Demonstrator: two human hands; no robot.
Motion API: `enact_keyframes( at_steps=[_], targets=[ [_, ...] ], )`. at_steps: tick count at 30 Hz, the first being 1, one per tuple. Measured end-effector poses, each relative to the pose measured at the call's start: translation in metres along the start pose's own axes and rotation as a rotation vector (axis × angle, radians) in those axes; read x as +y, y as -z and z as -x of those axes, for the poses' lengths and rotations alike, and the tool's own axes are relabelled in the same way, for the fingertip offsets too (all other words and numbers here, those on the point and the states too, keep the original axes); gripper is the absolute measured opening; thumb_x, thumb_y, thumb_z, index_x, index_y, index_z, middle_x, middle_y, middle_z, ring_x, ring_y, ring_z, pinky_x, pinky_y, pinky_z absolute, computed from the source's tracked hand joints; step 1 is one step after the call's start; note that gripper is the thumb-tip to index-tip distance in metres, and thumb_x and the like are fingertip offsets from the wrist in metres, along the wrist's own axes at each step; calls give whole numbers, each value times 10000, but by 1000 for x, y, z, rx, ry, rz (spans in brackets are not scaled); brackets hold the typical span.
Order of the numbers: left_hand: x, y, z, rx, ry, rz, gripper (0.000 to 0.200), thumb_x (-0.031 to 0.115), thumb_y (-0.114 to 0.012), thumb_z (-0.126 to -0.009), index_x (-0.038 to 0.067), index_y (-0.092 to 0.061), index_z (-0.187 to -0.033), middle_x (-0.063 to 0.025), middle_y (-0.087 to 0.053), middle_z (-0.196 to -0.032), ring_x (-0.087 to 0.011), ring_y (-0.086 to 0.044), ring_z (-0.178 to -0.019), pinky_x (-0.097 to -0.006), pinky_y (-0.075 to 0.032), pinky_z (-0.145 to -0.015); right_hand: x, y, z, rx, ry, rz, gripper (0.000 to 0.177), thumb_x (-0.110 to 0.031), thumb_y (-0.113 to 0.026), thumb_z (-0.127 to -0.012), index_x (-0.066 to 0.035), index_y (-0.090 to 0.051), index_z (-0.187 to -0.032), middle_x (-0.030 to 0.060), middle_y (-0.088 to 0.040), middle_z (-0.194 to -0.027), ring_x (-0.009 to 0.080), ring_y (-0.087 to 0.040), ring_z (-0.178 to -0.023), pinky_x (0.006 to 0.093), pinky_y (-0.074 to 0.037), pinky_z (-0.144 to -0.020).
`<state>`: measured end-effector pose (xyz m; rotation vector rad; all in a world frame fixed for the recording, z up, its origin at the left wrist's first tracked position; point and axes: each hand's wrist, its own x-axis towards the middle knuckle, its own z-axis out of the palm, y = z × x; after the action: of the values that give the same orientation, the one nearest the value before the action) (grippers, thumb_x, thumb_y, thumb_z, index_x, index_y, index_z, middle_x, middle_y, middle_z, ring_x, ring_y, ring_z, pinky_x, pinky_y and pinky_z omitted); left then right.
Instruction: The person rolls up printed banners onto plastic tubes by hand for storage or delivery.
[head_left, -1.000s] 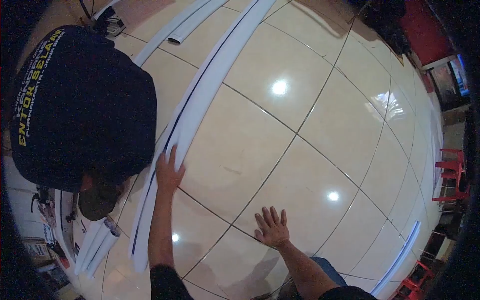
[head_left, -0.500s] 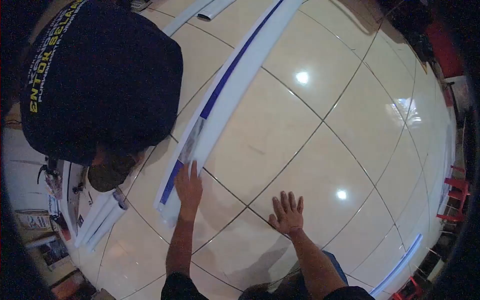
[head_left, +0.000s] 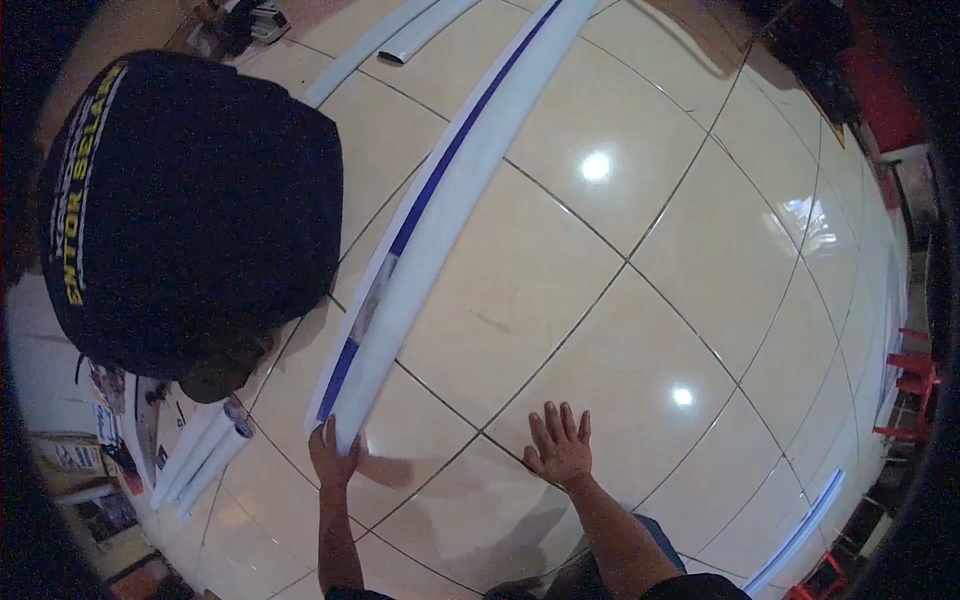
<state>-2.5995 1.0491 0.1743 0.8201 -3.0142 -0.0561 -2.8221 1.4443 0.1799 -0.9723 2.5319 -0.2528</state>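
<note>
A long white roll (head_left: 440,255) with a purple stripe and a grey, shiny patch stretches diagonally over the tiled floor. At its near end my left hand (head_left: 334,455) grips the roll, with fingers and thumb on either side of the end. My right hand (head_left: 560,450) lies palm down on the tiles, fingers spread, with nothing in it. A gap of bare tile separates the right hand from the roll.
A person in a dark shirt (head_left: 200,210) bends low to the left of the roll. Several white rolls (head_left: 210,450) lie beyond that person's head, and more white tubes (head_left: 385,35) at the top. A thin bluish-white strip (head_left: 795,530) and red chairs (head_left: 910,375) are at right.
My left hand has slid down from the grey patch to the near end of the roll. My right hand stays flat on the floor. The view has shifted slightly.
</note>
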Motion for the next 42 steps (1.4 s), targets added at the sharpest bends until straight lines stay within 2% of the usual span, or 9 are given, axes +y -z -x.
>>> enact_keyframes(
  at_steps=[10,14,18,21,24,29,33,37,42],
  targets=[
    [214,-7,-334,404,-50,111,768,437,-737,-731,105,-427,-1350,-179,-507,-1250,-373,-478,-1146,-506,-384,-952,1,10,-3,20,-21,-41,591,-482,-512,-849,-216,-428,-1371,104,-322,-1474,340,-308,-1344,671,-206,-1033],
    [276,9,-401,533,37,523,672,364,-672,-810,72,-407,-1354,-193,-405,-1354,-363,-397,-1245,-493,-342,-1014,0,3,-3,-13,-34,-17,607,-504,-505,-845,-220,-421,-1374,104,-302,-1479,339,-303,-1343,672,-191,-1038],
    [234,20,-294,235,-188,333,584,265,-614,-841,56,-412,-1347,-218,-380,-1372,-383,-373,-1264,-523,-298,-1040,1,0,-4,12,-27,-42,608,-480,-488,-849,-212,-404,-1389,134,-310,-1471,355,-299,-1344,668,-155,-1052],
    [162,-17,-158,126,414,100,636,294,-580,-818,35,-374,-1361,-247,-313,-1410,-398,-245,-1349,-607,-172,-1069,-3,3,-6,-5,-28,12,592,-458,-510,-825,-192,-454,-1351,155,-362,-1437,382,-314,-1330,673,-159,-1045],
    [156,-10,-145,24,650,99,680,288,-556,-806,-3,-315,-1372,-250,-246,-1445,-384,-172,-1382,-618,-114,-1081,-3,-5,-7,0,-29,49,579,-454,-525,-808,-172,-489,-1313,167,-402,-1399,409,-344,-1297,685,-154,-1034],
    [149,-4,-153,-40,682,164,702,266,-543,-790,-32,-279,-1368,-275,-215,-1445,-429,-149,-1373,-624,-72,-1086,-9,-9,-13,53,-50,8,642,-421,-568,-800,-52,-443,-1310,241,-399,-1358,464,-339,-1257,645,-141,-1047],
    [143,0,-155,-126,686,197,746,256,-556,-754,-62,-262,-1361,-291,-189,-1446,-442,-112,-1380,-621,-35,-1091,-16,19,-186,373,-328,-323,495,-245,-582,-864,47,-464,-1246,284,-468,-1235,446,-381,-1218,530,-242,-1055],
    [139,0,-159,-209,690,209,751,267,-561,-750,-85,-277,-1349,-302,-179,-1449,-435,-99,-1387,-614,-8,-1095,0,126,-465,802,-109,-1016,549,-260,-505,-956,6,-300,-1389,217,-370,-1357,271,-466,-1164,377,-432,-945],
    [135,-10,-153,-148,630,160,753,408,-482,-823,-102,-298,-1346,-288,-166,-1463,-416,-78,-1399,-590,17,-1105,6,192,-677,805,-335,-784,801,-318,-697,-742,71,-336,-1342,275,-470,-1291,378,-451,-1226,387,-361,-1033]
  ],
)
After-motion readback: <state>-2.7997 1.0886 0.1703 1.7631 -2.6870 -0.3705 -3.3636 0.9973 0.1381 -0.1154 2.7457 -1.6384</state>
